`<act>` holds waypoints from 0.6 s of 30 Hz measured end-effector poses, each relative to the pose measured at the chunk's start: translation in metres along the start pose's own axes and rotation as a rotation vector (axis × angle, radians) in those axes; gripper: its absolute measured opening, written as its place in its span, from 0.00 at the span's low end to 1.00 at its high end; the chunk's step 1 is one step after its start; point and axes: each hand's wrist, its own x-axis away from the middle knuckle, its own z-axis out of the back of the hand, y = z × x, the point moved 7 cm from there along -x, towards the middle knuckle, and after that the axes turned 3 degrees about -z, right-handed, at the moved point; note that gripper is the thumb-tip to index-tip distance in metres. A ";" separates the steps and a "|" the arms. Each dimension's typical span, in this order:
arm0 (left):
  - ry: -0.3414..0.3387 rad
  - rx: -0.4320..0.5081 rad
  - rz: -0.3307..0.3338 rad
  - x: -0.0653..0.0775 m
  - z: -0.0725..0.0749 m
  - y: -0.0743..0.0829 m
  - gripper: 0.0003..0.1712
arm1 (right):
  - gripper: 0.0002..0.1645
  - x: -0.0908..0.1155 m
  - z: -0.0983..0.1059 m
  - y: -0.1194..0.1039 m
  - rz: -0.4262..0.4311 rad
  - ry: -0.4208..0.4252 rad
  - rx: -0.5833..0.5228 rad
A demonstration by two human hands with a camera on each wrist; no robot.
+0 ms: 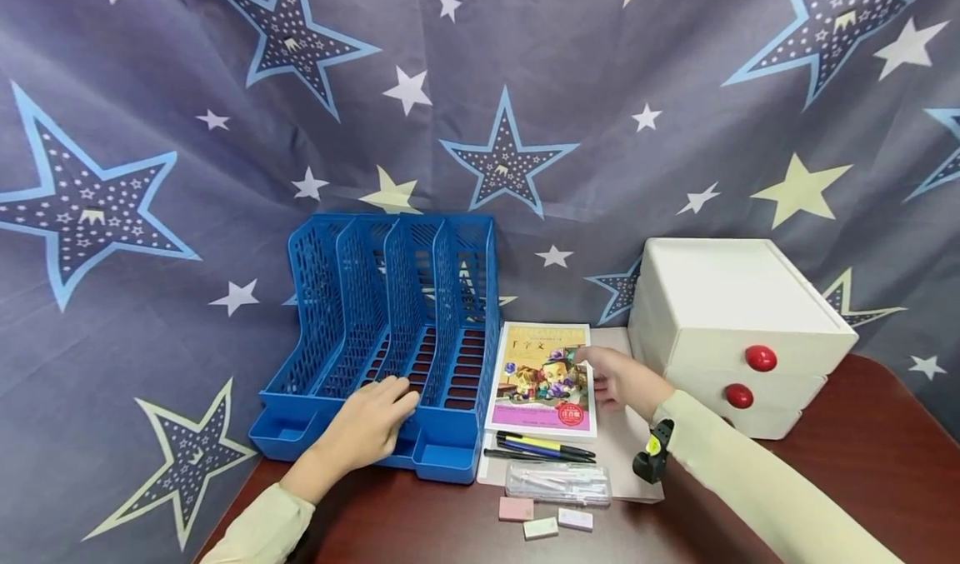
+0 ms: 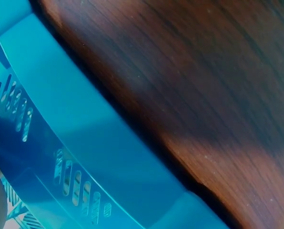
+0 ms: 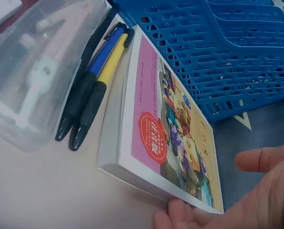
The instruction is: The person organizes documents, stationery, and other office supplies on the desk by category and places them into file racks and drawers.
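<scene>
My left hand (image 1: pixel 371 426) is over the front of the blue desk file rack (image 1: pixel 448 418), its fingers loosely bent; the fingertips are partly hidden. In the left wrist view only a sliver of that hand shows beside the rack's front wall (image 2: pixel 85 114). At the right edge of a thick book (image 1: pixel 536 376) with a colourful cartoon cover is my right hand (image 1: pixel 618 378). The right wrist view has its fingers (image 3: pixel 177 214) at the side of the book (image 3: pixel 175 143), while the thumb (image 3: pixel 256 160) stands apart from the cover.
Below the book lie several pens (image 1: pixel 543 447), a clear plastic case (image 1: pixel 558 482) with compasses inside, and erasers in pink (image 1: pixel 516 509), white-green (image 1: pixel 541 529) and lilac (image 1: pixel 575 519). A pale flat sheet or book (image 1: pixel 637 476) is underneath. White drawers (image 1: pixel 742 289) with red knobs stand at right.
</scene>
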 end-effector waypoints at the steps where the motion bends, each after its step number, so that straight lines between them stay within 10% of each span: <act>1: 0.000 0.002 0.002 0.000 0.000 0.000 0.24 | 0.43 -0.001 0.000 0.000 -0.001 0.011 -0.009; 18: 0.016 0.032 0.021 -0.001 -0.001 0.000 0.25 | 0.40 0.003 -0.001 -0.005 0.013 -0.039 -0.074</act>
